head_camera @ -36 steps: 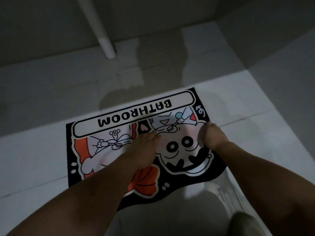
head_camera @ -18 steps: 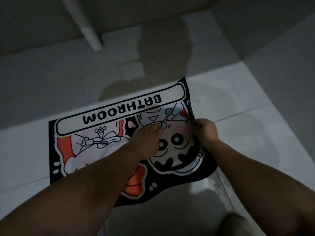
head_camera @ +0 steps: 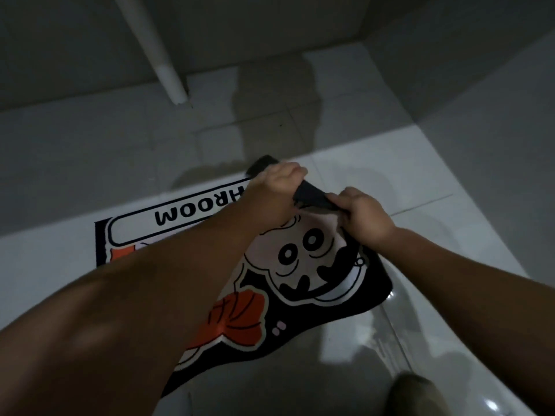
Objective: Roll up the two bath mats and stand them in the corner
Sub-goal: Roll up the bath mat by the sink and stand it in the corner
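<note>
Both hands, left [head_camera: 274, 187] and right [head_camera: 365, 216], pinch the bath mat's [head_camera: 300, 265] folded far edge; mat flat on tile floor [head_camera: 450, 163]. Risk: loose, crooked first turn, roll skews.

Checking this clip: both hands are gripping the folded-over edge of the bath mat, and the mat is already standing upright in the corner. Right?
Not quite. The head view shows the left hand and right hand gripping the folded-over edge, but the bath mat lies mostly flat on the floor, not standing in the corner.
</note>
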Available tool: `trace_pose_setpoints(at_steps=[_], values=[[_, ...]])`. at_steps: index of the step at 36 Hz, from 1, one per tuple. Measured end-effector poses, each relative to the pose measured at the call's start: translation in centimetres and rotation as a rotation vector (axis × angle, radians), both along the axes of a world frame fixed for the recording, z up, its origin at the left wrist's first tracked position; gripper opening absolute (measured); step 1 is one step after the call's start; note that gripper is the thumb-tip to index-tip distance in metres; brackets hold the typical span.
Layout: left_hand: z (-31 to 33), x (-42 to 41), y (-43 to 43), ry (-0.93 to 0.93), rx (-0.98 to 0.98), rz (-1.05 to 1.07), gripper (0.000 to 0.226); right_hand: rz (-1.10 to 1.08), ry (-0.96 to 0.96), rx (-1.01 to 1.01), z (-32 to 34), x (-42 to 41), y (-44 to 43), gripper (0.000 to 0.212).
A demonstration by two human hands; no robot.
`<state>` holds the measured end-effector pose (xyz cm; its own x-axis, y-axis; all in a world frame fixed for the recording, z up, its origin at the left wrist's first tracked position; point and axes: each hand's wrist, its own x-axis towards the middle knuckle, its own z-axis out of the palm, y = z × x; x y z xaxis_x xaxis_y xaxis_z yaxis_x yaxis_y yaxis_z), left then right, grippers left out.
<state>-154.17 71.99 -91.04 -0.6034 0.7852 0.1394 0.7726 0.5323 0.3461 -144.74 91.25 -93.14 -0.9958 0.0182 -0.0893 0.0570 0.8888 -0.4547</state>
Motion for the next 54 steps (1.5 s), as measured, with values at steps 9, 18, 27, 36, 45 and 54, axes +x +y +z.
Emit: trace_pose_setpoints(at_steps=[9, 18, 27, 36, 45, 54], values=[[5.5, -2.5, -0.4, -0.103, -0.166, -0.014, 0.019, 0.319, 0.023, -0.039, 12.3, -2.6, -1.1, 0.047], [15.7, -0.9, -4.4, -0.054, -0.184, 0.053, 0.024, 0.283, -0.227, 0.111, 20.8, -3.6, -1.3, 0.019], [23.2, 0.2, -8.7, 0.003, -0.428, 0.216, 0.04, 0.426, 0.113, 0.343, 25.2, -2.9, -3.7, 0.039], [20.2, 1.3, -13.6, 0.168, -0.256, 0.167, 0.032, 0.722, 0.473, 0.642, 25.3, -2.7, -5.3, 0.067], [17.9, 1.3, -13.3, 0.155, -0.294, 0.047, 0.024, 0.759, 0.325, 0.872, 23.4, -2.1, -5.1, 0.073], [16.4, 1.2, -12.8, 0.217, -0.316, 0.115, 0.036, 0.794, 0.254, 0.846, 21.6, -2.3, -4.2, 0.089]])
